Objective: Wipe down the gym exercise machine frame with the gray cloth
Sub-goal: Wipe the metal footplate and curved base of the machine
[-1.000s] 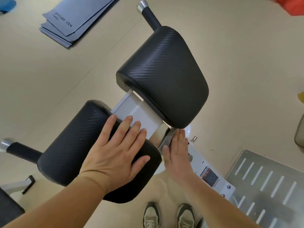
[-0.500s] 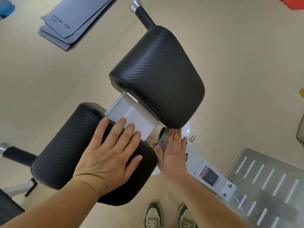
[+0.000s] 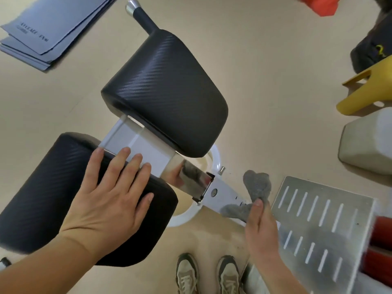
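The machine has two black padded rests, a far pad (image 3: 167, 90) and a near pad (image 3: 53, 187), joined by a white frame bar (image 3: 137, 145) that runs into a shiny chrome post (image 3: 191, 179) and a white lower beam (image 3: 222, 192). My left hand (image 3: 106, 196) lies flat and spread on the near pad, fingertips reaching the white bar. My right hand (image 3: 261, 228) pinches the gray cloth (image 3: 256, 189) and holds it on the white lower beam, just right of the chrome post. Part of the cloth stands up above my thumb.
A perforated metal foot plate (image 3: 326, 225) lies at the right. Beyond it stand a yellow stool (image 3: 364, 90), a pale container (image 3: 369, 143) and a dark bag (image 3: 373, 45). Gray mats (image 3: 46, 26) are stacked at top left. My shoes (image 3: 207, 274) are below.
My right hand has slid the cloth off the chrome post, down and right along the white beam. The chrome post is now uncovered. My left hand stays on the near pad.
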Available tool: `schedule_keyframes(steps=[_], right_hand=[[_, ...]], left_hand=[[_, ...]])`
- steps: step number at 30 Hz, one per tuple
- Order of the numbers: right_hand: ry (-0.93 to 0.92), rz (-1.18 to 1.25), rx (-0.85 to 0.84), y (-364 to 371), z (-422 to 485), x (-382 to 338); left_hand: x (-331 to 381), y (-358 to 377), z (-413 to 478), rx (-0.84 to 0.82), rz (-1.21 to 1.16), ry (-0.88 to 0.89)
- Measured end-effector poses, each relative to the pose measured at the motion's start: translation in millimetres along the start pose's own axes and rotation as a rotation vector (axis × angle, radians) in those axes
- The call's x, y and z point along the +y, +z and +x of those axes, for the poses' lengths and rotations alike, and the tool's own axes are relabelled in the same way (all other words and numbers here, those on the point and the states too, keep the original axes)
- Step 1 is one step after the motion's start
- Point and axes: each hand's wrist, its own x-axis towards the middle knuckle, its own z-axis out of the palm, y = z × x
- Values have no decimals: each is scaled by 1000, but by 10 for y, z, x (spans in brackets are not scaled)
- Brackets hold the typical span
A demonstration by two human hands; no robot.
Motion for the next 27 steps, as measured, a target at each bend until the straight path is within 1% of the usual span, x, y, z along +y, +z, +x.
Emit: schedule_keyframes(steps=[1,2,3,4,5,6,7,8,9,11,14,16,18,19,21,22,23,24,27], right_hand=[[-35,-34,-9,-5,-33,17],[-57,-70,-38,50,-53,24],[-58,-89,-74,137,-56,42],[-46,-74,-116,246,-35,61],[-32,-46,-167,367,7,66],[-26,-27,-210,483,71,87],[-24,-30,-235,582,139,150],[-20,-40,-252,660,194,227],[-24,-43,-266,727,242,292],[-96,-26,-297,878,309,385],[-295,-48,-221,1198,331,554],[-380,-53,-170,1346,340,694],[-381,-53,-118,1342,411,898],[-337,-57,-92,1303,444,995],[-181,-59,-49,1212,541,1147],[-132,-60,-46,1190,576,1180],[-129,-70,-61,1194,567,1168],[-171,-87,-97,1218,523,1130],[-406,-105,-198,1266,347,1126]], left_hand=[[111,8,14,-6,-32,-22],[276,44,21,-32,-68,11],[490,113,10,-78,-103,122],[733,241,-19,-111,-182,273],[965,375,-49,-208,-321,387],[1159,491,-53,-351,-456,434],[1315,602,-46,-458,-595,391],[1429,718,-43,-527,-719,297],[1499,855,-44,-536,-820,165],[1567,1144,-45,-455,-953,-94],[1627,1511,36,-409,-1046,-301],[1683,1730,95,-374,-1065,-366],[1752,1933,161,-338,-1090,-415],[1793,2011,173,-328,-1100,-447],[1866,2107,187,-294,-1112,-488],[1906,2134,201,-262,-1123,-501],[1946,2156,226,-220,-1146,-511],[1984,2177,257,-178,-1188,-526],[2107,2221,350,-90,-1274,-599]])
